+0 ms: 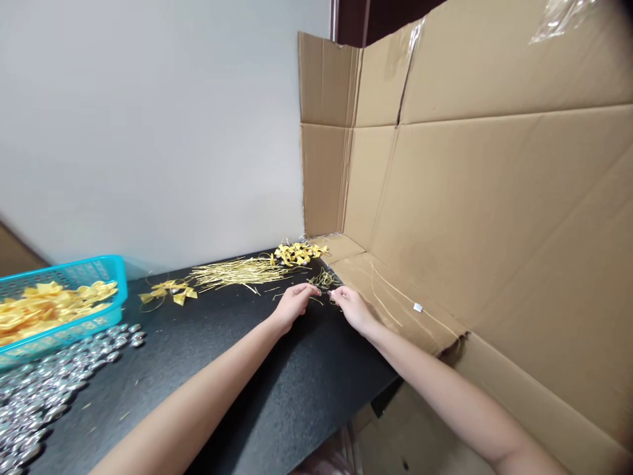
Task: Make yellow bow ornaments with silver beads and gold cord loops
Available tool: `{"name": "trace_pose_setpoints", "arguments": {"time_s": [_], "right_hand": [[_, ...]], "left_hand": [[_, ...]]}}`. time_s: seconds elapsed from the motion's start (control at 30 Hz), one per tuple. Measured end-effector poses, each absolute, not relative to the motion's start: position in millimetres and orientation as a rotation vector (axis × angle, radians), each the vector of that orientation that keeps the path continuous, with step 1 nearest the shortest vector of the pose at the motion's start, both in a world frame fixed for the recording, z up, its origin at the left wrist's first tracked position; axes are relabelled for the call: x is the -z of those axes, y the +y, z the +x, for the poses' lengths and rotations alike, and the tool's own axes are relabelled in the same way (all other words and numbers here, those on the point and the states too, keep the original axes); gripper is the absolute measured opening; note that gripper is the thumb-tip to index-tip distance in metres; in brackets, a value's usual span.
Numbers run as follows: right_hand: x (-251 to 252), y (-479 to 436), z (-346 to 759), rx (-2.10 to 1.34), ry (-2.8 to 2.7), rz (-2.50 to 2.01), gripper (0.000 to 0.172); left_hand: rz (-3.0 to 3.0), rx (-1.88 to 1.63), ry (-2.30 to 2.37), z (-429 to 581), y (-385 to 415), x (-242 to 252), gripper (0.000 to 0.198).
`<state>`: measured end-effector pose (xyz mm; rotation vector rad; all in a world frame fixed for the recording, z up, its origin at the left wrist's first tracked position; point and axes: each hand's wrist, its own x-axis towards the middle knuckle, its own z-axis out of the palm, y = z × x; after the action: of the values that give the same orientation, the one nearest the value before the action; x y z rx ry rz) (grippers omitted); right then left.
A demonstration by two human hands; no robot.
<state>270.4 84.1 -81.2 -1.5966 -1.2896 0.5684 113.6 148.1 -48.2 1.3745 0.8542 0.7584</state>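
Note:
Out at the far right part of the black table, my left hand (295, 305) is closed in a pinch. Facing it a short way to the right, my right hand (352, 307) pinches too. Something small and dark shows between the fingertips, too small to name. A loose tangle of thin gold cord (324, 279) lies just behind the fingertips. Beyond my left hand is a spread bundle of straight gold ties (235, 274). At its right end sits a pile of yellow ribbon bows (299, 253) with silvery bits among them.
A blue basket (122, 280) of yellow ribbon pieces stands at left, with many silver bells or beads (64, 376) before it. A few bows (171, 290) lie nearby on the black table (208, 356). Cardboard (494, 218) walls the right side; loose cords (386, 307) lie on its base.

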Motion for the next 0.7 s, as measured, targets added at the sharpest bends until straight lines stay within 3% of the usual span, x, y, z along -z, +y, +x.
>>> {"name": "trace_pose_setpoints", "arguments": {"time_s": [0.37, 0.5, 0.7], "right_hand": [[65.6, 71.2, 265.4, -0.358, -1.395, -1.689, 0.025], [60.2, 67.9, 261.2, -0.228, -1.562, -1.720, 0.014], [68.9, 69.5, 259.6, -0.113, -1.674, -1.792, 0.015]], "left_hand": [[1.370, -0.802, 0.794, 98.2, 143.3, 37.3, 0.030], [1.378, -0.916, 0.779, 57.1, 139.7, 13.8, 0.030], [1.433, -1.050, 0.747, 6.4, 128.4, -40.0, 0.025]]}}
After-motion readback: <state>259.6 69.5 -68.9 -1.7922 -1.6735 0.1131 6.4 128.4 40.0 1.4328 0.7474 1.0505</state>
